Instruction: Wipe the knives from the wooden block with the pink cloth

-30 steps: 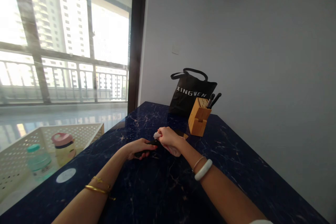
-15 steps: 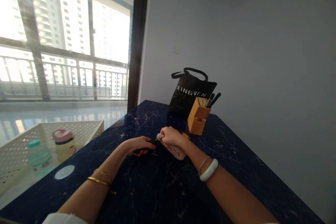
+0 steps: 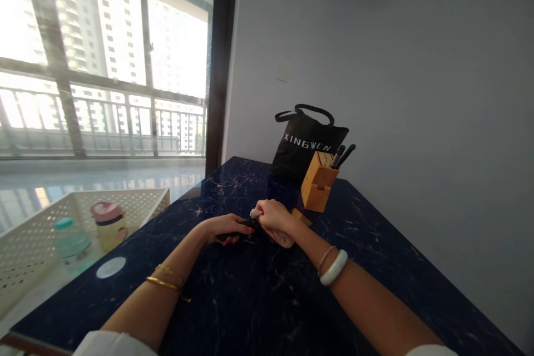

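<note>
In the head view my left hand (image 3: 225, 226) is closed around the black handle of a knife (image 3: 247, 223), just above the dark table. My right hand (image 3: 274, 216) grips a pale pink cloth (image 3: 284, 240) right beside the handle's end; part of the cloth pokes out by the thumb and the rest hangs under the palm. The knife's blade is hidden behind the cloth and right hand. A flat piece of light wood (image 3: 301, 217) shows just beyond my right wrist.
A wooden knife block (image 3: 316, 190) with black-handled tools stands behind my right hand, before a black tote bag (image 3: 290, 153) near the wall. On the left, a white perforated basket (image 3: 156, 200) holds a teal-capped bottle (image 3: 72, 247) and a pink-lidded cup (image 3: 108, 228). A white disc (image 3: 110, 267) lies near the table's left edge.
The view has shifted slightly, so the surroundings sit a little further right. Both hands keep their holds, and the cloth's hanging part looks more bunched under my right hand.
</note>
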`<state>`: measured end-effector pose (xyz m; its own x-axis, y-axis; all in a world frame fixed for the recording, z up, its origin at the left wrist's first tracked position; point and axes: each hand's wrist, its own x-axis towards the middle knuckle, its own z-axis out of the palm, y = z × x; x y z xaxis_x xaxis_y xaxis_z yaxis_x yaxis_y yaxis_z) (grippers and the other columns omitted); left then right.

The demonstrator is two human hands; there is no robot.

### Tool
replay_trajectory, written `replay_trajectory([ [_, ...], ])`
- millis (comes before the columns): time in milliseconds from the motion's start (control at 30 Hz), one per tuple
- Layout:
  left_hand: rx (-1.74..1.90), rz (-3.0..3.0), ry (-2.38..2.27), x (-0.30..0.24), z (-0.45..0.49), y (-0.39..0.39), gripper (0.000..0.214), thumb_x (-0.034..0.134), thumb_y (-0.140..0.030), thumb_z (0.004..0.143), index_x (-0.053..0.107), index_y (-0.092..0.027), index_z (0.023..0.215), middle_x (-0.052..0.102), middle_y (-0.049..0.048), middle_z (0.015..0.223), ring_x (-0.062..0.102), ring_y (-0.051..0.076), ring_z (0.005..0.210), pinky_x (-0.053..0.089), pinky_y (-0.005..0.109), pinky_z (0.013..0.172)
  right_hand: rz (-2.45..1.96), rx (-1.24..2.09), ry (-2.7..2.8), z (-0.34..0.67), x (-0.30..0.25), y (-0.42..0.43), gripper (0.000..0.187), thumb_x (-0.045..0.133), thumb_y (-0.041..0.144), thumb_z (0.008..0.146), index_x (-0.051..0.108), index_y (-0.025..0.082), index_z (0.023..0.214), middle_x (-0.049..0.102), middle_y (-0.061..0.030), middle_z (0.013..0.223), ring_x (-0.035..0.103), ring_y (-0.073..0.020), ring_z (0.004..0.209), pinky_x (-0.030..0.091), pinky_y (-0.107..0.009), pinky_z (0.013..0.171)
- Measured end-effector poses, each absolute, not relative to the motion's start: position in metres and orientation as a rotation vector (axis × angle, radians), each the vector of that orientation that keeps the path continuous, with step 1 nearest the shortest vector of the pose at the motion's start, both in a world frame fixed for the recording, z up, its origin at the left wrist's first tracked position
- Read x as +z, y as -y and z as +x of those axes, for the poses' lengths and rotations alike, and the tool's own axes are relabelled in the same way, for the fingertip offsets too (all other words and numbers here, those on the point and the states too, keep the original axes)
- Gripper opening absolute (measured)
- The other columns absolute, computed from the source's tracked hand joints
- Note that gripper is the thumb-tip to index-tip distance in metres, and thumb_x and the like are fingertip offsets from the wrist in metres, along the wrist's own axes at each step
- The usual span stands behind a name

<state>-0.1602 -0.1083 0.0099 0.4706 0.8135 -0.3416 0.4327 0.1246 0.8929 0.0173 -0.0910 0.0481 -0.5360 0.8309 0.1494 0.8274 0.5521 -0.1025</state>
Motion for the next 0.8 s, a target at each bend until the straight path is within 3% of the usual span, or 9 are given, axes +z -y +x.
replay_trajectory([
  [267,0.378,1.506,-1.117,0.01,-0.16,0.11,0.048,0.064,-0.06,0.054,0.055,-0.016,0.073,0.046,-0.0063,0.042,0.034,0.004,0.031,0.021,0.018,0.032,-1.359,0.024,2.577,0.023,0.04,0.095,0.018,0.046,0.013,0.067,0.057,0.02,0.08,0.063,-0.002,0.085,0.057,-0.0148,0.079,0.032,-0.021,0.063],
  [567,0.374,1.506,-1.118,0.013,-0.159,0.11,0.05,0.064,-0.061,0.053,0.055,-0.016,0.072,0.046,-0.0058,0.042,0.032,0.004,0.03,0.02,0.017,0.031,-1.352,0.144,2.501,0.039,0.036,0.102,0.013,0.047,0.022,0.074,0.058,0.02,0.081,0.063,-0.0017,0.079,0.055,-0.0132,0.07,0.031,-0.02,0.058],
  [800,0.357,1.521,-1.125,0.017,-0.157,0.114,0.052,0.065,-0.062,0.051,0.053,-0.016,0.073,0.046,-0.0061,0.042,0.033,0.004,0.03,0.021,0.017,0.031,-1.264,0.207,2.497,0.058,0.035,0.125,0.009,0.049,0.017,0.07,0.056,0.02,0.075,0.06,0.0011,0.071,0.052,-0.0113,0.064,0.028,-0.019,0.054],
])
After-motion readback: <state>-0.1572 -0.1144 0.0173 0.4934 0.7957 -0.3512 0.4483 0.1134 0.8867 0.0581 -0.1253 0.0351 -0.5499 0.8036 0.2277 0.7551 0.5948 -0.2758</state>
